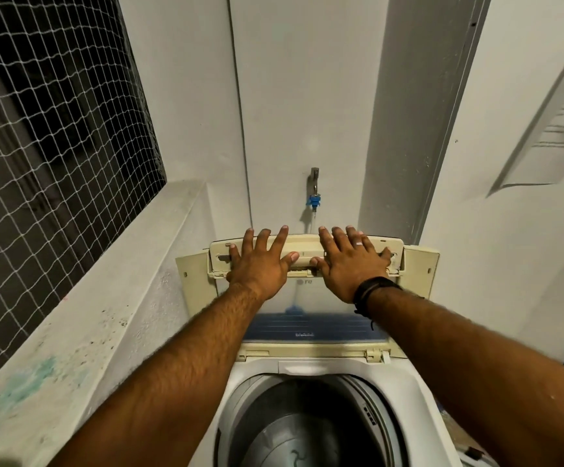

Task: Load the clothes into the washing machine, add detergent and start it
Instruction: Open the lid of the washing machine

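A top-loading washing machine (418, 392) stands below me with its folding lid (418, 264) raised upright against the back wall. The drum (304, 429) is open and dark, and I see no clothes in it. My left hand (260, 261) lies flat on the upper left part of the lid, fingers spread. My right hand (348, 264) lies flat on the upper right part, fingers spread, with a ring and a black wristband. Neither hand holds anything. No detergent or clothes are in view.
A tap with a blue hose fitting (314, 193) sticks out of the wall just above the lid. A stained concrete ledge (81, 318) runs along the left under a netted window (48, 139). White walls close in on the right.
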